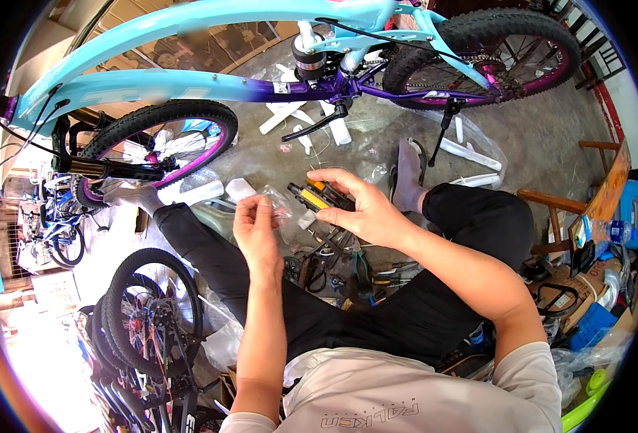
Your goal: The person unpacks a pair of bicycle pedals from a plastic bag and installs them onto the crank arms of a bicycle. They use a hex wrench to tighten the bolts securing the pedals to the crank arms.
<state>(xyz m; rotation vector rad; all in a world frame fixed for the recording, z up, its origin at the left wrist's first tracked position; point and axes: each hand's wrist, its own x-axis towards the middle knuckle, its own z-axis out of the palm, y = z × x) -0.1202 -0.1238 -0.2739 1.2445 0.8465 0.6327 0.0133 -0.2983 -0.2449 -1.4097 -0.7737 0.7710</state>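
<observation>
My right hand is closed on a black bicycle pedal with a yellow reflector along its side; a second orange part shows behind it, under my fingers. To its left, my left hand is pinched shut, and crumpled clear plastic hangs at its fingertips. Both hands are raised over the floor between my legs, a short gap apart. Beyond them a light blue and purple bicycle spans the view, with a bare crank arm pointing down to the left.
Pliers and several other tools lie on the floor between my legs. White foam pieces and plastic wrap are scattered under the bicycle. More wheels stand at left. A wooden stool and cluttered boxes stand at right.
</observation>
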